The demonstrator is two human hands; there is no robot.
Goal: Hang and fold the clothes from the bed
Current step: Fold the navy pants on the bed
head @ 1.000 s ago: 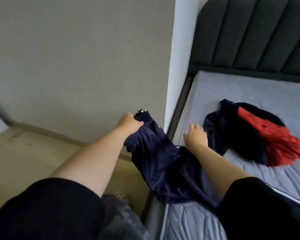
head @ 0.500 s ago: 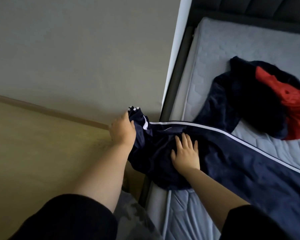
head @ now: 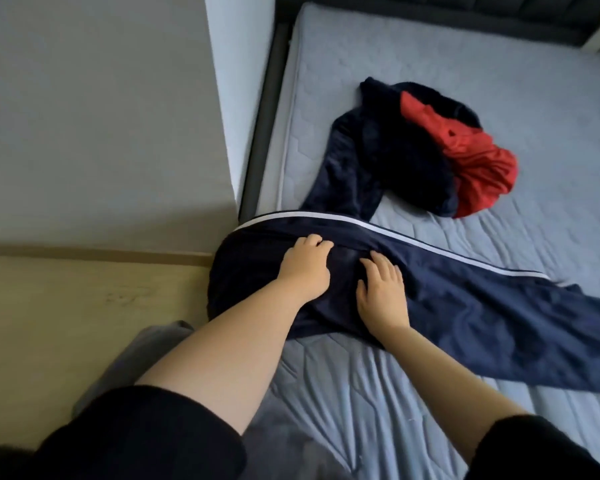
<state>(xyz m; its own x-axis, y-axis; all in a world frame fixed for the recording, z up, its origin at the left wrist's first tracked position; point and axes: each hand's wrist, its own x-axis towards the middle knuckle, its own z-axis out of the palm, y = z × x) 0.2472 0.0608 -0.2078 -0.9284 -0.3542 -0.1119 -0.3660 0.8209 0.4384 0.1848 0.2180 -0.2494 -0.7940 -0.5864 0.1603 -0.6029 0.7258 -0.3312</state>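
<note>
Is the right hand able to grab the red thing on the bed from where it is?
Probably yes: the right hand lies flat on the navy pants, and bare mattress leads to the red garment, though it would need a long stretch.

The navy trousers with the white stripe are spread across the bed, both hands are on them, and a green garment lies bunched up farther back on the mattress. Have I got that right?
Not quite. The bunched garment farther back is red, tangled with dark navy cloth, not green; the head view shows it. The rest holds: the navy trousers lie across the bed, with the left hand and right hand on them.
</note>
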